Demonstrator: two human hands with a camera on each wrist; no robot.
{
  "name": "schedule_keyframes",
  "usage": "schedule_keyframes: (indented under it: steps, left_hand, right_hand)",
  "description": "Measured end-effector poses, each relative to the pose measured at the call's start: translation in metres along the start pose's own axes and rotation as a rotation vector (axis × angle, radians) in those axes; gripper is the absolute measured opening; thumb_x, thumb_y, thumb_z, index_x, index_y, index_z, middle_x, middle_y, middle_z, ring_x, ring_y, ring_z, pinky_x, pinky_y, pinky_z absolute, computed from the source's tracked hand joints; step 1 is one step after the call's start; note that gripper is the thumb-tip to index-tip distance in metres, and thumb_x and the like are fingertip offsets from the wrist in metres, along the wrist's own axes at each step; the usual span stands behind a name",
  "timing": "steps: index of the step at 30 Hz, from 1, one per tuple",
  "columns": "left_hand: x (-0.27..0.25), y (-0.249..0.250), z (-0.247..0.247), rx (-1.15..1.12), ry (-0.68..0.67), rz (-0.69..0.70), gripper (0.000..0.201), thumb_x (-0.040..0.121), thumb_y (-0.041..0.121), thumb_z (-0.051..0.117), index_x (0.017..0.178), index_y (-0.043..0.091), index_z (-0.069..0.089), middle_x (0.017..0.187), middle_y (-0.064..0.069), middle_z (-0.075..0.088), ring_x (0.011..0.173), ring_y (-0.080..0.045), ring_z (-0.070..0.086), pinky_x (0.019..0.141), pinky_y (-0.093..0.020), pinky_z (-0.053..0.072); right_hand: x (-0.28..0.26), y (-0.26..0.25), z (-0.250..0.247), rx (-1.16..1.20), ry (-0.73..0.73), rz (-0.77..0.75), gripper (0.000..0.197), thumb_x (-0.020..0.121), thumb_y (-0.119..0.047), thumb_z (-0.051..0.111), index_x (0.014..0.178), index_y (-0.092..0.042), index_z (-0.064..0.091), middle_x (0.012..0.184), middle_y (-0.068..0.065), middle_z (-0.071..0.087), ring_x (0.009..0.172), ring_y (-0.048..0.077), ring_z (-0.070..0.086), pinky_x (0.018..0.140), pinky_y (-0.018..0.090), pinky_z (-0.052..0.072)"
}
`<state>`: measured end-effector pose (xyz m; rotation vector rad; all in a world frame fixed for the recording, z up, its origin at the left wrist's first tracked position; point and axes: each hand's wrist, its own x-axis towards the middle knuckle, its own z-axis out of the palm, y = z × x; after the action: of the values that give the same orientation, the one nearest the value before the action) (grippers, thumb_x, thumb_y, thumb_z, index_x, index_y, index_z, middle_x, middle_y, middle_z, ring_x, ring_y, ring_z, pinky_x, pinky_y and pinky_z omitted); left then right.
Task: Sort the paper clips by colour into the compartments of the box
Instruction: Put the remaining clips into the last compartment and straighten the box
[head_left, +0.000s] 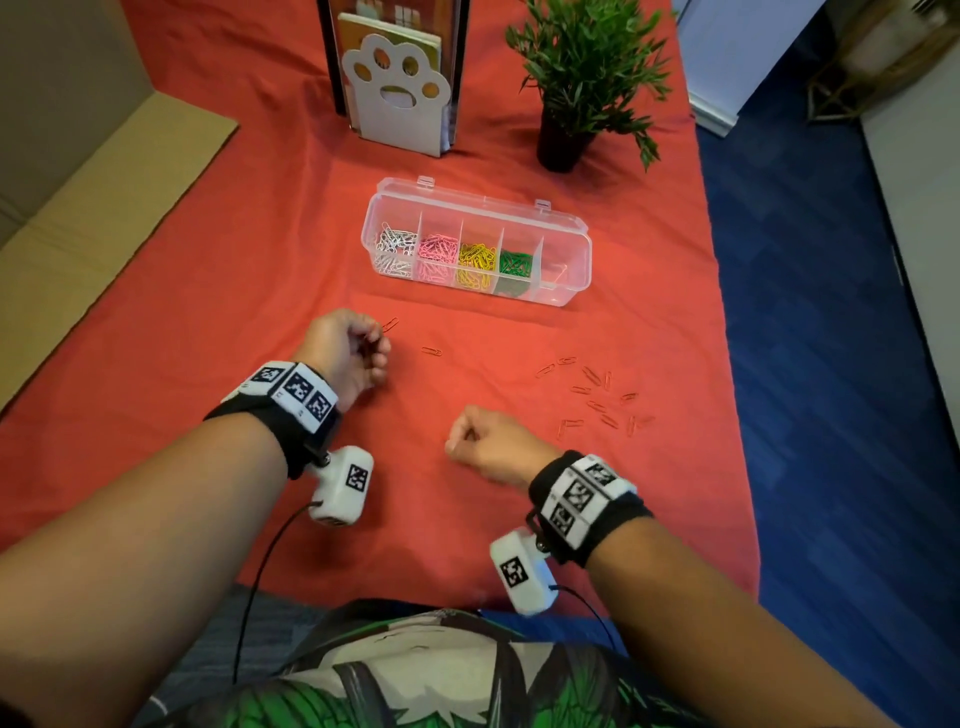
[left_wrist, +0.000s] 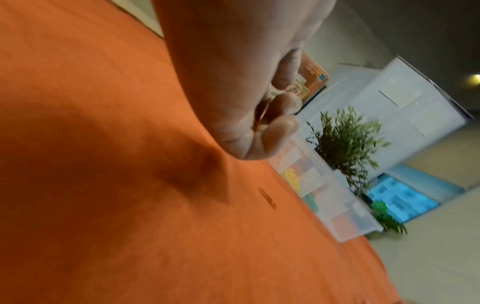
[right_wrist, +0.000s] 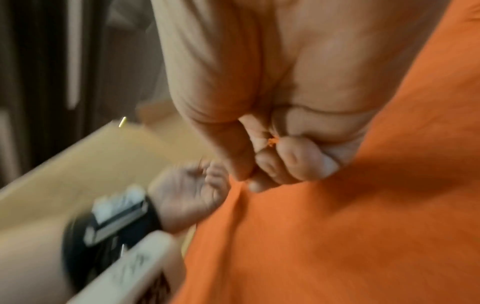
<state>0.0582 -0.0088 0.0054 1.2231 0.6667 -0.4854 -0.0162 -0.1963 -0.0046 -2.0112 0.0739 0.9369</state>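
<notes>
The clear compartment box (head_left: 566, 260) lies open, holding white, pink, yellow and green clips in separate sections; its right-end section looks nearly bare. My left hand (head_left: 382, 338) hovers in front of it and pinches a red paper clip (head_left: 390, 325), also glimpsed inside the curled fingers (left_wrist: 281, 125) in the left wrist view. One red clip (head_left: 431, 351) lies just right of that hand. Several loose red clips (head_left: 597, 395) are scattered further right. My right hand (head_left: 460, 436) is a tight fist low over the cloth, and a speck of orange-red clip (right_wrist: 272, 142) shows between its fingers.
A red cloth (head_left: 260, 260) covers the table. A white paw-shaped book stand (head_left: 397, 98) and a potted plant (head_left: 576, 78) stand behind the box. Cardboard (head_left: 104, 208) lies along the left edge, and blue floor lies past the right edge.
</notes>
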Motion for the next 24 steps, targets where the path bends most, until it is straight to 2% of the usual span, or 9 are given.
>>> schedule_keyframes:
  steps: [3,6,9,12,14,16,19,21,24]
  left_hand:
    - [-0.002,0.007,0.004,-0.147,-0.051,0.005,0.021,0.073,0.014,0.033,0.062,0.012,0.05,0.055,-0.003,0.06,0.046,-0.013,0.051,0.048,-0.018,0.045]
    - [0.007,0.011,0.012,-0.086,-0.008,0.037,0.023,0.081,0.015,0.035,0.064,0.014,0.05,0.058,0.0,0.058,0.044,-0.009,0.051,0.045,-0.015,0.045]
    - [0.019,0.012,0.019,0.045,0.059,0.095,0.026,0.09,0.025,0.045,0.066,0.018,0.048,0.052,0.005,0.054,0.038,-0.003,0.047,0.039,-0.013,0.04]
    - [0.029,0.009,0.021,0.121,0.085,0.148,0.019,0.091,0.018,0.049,0.073,0.018,0.049,0.064,0.0,0.054,0.039,-0.002,0.049,0.038,-0.014,0.042]
    - [0.035,0.006,0.02,0.206,0.104,0.194,0.015,0.091,0.008,0.045,0.08,0.014,0.051,0.068,-0.002,0.055,0.043,-0.003,0.051,0.039,-0.014,0.043]
    - [0.041,0.004,0.017,0.368,0.162,0.252,0.016,0.091,0.005,0.039,0.098,0.011,0.052,0.074,-0.003,0.059,0.052,-0.008,0.051,0.044,-0.018,0.044]
    - [0.046,0.004,0.012,0.75,0.249,0.355,0.023,0.09,0.013,0.038,0.101,0.014,0.059,0.102,-0.013,0.066,0.078,-0.023,0.058,0.074,-0.033,0.047]
    - [0.044,0.004,0.011,0.963,0.305,0.4,0.026,0.09,0.019,0.042,0.1,0.007,0.062,0.11,-0.017,0.064,0.099,-0.033,0.057,0.087,-0.037,0.043]
    - [0.044,-0.002,0.01,1.244,0.349,0.54,0.026,0.085,0.019,0.053,0.101,0.003,0.063,0.108,-0.022,0.063,0.105,-0.036,0.055,0.09,-0.037,0.042]
  right_hand:
    - [-0.007,0.0,-0.02,0.491,0.04,0.031,0.024,0.085,0.001,0.049,0.079,-0.022,0.052,0.064,-0.001,0.047,0.047,0.006,0.039,0.041,0.019,0.028]
    - [-0.01,0.003,-0.042,0.762,0.053,0.002,0.028,0.089,0.004,0.04,0.093,-0.017,0.058,0.066,-0.002,0.045,0.049,0.005,0.037,0.043,0.016,0.03]
    - [-0.011,0.009,-0.062,1.004,0.113,0.008,0.024,0.089,0.001,0.037,0.087,-0.012,0.057,0.068,0.002,0.047,0.054,0.009,0.046,0.046,0.018,0.039]
    - [-0.012,0.019,-0.08,1.131,0.189,0.034,0.017,0.09,-0.006,0.041,0.083,-0.014,0.053,0.07,0.002,0.052,0.057,0.013,0.053,0.046,0.02,0.045]
    - [-0.008,0.025,-0.09,1.053,0.289,0.05,0.019,0.09,-0.002,0.043,0.083,-0.015,0.053,0.068,0.001,0.051,0.056,0.011,0.05,0.044,0.019,0.043]
    - [-0.002,0.032,-0.1,0.799,0.434,0.086,0.023,0.089,0.001,0.045,0.08,-0.017,0.055,0.067,0.0,0.048,0.055,0.009,0.045,0.041,0.017,0.038]
    - [0.007,0.043,-0.115,0.344,0.602,0.149,0.022,0.085,-0.005,0.053,0.07,-0.021,0.057,0.064,-0.001,0.054,0.052,0.012,0.048,0.038,0.017,0.037]
    - [0.014,0.047,-0.122,0.145,0.633,0.134,0.015,0.083,-0.009,0.055,0.073,-0.02,0.06,0.073,0.002,0.061,0.065,0.019,0.058,0.052,0.021,0.046]
    - [0.025,0.048,-0.125,-0.274,0.626,0.139,0.015,0.082,-0.016,0.058,0.096,-0.013,0.063,0.101,0.009,0.056,0.09,0.024,0.057,0.087,0.027,0.045]
